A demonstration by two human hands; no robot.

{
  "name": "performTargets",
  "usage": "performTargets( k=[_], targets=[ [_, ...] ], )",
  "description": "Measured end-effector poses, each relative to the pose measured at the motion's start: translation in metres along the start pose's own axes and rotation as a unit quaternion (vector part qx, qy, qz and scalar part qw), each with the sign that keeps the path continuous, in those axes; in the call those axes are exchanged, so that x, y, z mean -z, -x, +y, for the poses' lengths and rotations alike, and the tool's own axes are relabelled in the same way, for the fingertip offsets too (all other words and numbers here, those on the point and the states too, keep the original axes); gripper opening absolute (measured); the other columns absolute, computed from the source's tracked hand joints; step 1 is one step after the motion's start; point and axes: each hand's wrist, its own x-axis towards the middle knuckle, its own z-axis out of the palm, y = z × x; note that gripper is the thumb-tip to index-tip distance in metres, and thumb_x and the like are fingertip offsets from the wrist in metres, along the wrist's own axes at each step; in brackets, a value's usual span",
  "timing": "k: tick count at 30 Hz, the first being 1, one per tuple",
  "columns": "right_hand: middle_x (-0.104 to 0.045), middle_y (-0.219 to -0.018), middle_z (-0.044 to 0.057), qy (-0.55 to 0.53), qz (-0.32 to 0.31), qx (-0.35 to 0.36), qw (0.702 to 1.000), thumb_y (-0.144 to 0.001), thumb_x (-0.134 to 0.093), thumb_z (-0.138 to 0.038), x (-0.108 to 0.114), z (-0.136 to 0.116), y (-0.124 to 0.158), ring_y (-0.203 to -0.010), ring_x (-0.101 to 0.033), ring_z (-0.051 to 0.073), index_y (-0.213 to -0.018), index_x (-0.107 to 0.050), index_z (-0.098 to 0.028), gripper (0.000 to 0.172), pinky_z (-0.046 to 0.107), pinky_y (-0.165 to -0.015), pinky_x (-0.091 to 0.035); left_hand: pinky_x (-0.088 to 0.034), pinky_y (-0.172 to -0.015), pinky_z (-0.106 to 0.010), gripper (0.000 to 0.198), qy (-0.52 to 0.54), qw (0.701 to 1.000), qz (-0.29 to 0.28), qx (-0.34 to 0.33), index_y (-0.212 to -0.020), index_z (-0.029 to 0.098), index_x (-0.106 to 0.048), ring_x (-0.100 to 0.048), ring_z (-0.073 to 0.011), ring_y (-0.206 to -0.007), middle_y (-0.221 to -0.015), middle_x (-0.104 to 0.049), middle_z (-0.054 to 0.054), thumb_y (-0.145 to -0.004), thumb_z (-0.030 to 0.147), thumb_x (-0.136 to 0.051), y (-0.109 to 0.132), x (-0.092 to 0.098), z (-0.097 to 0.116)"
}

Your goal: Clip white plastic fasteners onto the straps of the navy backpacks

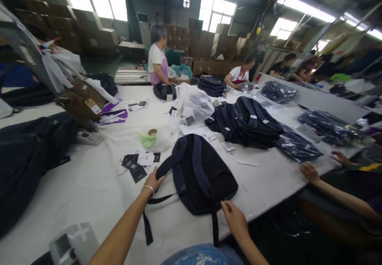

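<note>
Navy backpack (221,169) was seemingly being arranged: left hand (153,181) clasped its shoulder strap (171,161); right hand (235,219) half-curled by its base, hold unclear; steadying seemed needed next.

My left hand (154,181) and right hand (234,217) are bare, forearms (123,225) too, as far as they show. Thin pale bracelet (148,188) round the left wrist, detail too small to read. Blue, fine-textured fabric (198,256) with lighter print below me; can't tell if I'm wearing it.
</note>
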Motion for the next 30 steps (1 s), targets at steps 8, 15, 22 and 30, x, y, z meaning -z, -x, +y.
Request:
performTargets(
  k=[8, 15, 22, 30],
  targets=[
    [-0.053, -0.129, 0.013, 0.244, -0.058, 0.169, 0.953, -0.076, -0.061, -0.026, -0.042, -0.067, -0.043, -0.118, -0.051, 0.028, -0.138, -0.043, -0.023, 0.064, 0.038, -0.098, -0.042, -0.046, -0.083, -0.035, 0.035, -0.034, 0.995, 0.046, -0.085, -0.114, 0.023, -0.061, -0.061, -0.0255, -0.101, -0.110, -0.065, -0.010, -0.080, 0.021, -0.050, 0.049, 0.002, 0.053],
    [-0.039, -0.142, 0.013, 0.315, 0.142, 0.190, 0.919, -0.077, -0.054, -0.011, 0.054, -0.057, -0.062, -0.131, -0.033, 0.038, -0.120, -0.061, -0.023, 0.046, 0.056, -0.104, -0.028, -0.051, -0.082, -0.034, 0.033, 0.286, 0.933, -0.069, -0.207, -0.108, 0.025, -0.068, -0.064, -0.0241, -0.095, -0.106, -0.069, -0.007, -0.078, 0.034, -0.057, 0.122, -0.038, 0.119],
    [-0.068, -0.078, 0.007, 0.022, -0.246, 0.095, 0.964, -0.086, -0.051, -0.040, 0.033, -0.035, -0.076, -0.070, -0.066, 0.022, -0.089, -0.066, -0.017, 0.028, 0.037, -0.066, -0.054, -0.050, -0.076, -0.033, 0.031, 0.284, 0.958, -0.011, 0.023, -0.093, 0.020, -0.068, -0.068, -0.0223, -0.080, -0.084, -0.072, -0.005, -0.081, 0.044, -0.052, 0.121, -0.087, 0.076],
    [-0.070, -0.093, 0.006, -0.238, -0.407, -0.100, 0.876, -0.070, -0.073, -0.046, -0.011, -0.056, -0.069, -0.079, -0.066, 0.016, -0.101, -0.062, -0.017, 0.043, 0.024, -0.061, -0.053, -0.045, -0.054, -0.025, 0.047, 0.425, 0.901, -0.029, 0.084, -0.100, 0.013, -0.060, -0.057, -0.0121, -0.056, -0.071, -0.061, 0.000, -0.064, 0.040, -0.074, 0.140, -0.133, 0.148]
  ],
)
